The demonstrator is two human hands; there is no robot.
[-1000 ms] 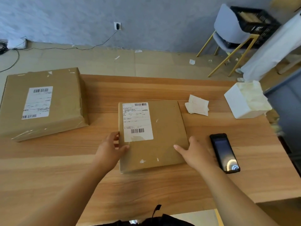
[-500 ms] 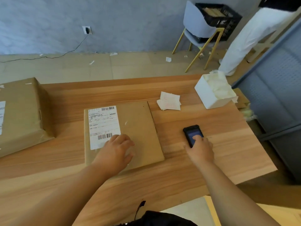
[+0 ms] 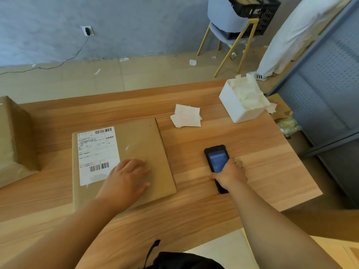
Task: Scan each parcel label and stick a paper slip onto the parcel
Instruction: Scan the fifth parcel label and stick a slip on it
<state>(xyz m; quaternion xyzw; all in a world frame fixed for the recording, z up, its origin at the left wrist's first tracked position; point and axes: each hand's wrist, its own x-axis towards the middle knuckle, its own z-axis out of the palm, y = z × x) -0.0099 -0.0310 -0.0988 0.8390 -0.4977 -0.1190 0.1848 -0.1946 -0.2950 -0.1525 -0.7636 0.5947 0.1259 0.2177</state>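
A flat brown cardboard parcel [image 3: 141, 152] was laid on the desk [image 3: 262, 171], a white label [image 3: 97, 154] with two barcodes stuck on the left of its top. To its right a black scanner [image 3: 215, 158], screen lit, was gripped by the right hand [image 3: 230, 172]. White paper slips [image 3: 186, 118] were heaped farther back; a larger parcel [image 3: 13, 136] was set far left.

Matt cardboard parcel [image 3: 139, 152]; wood-grain table [image 3: 223, 206]; glossy black scanner [image 3: 216, 162].

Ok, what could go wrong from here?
The left hand rests on the parcel beside the label, and might cover its lower barcode during scanning. The right hand grips the scanner near its end; it could slip. The slips overlap; several may lift together.
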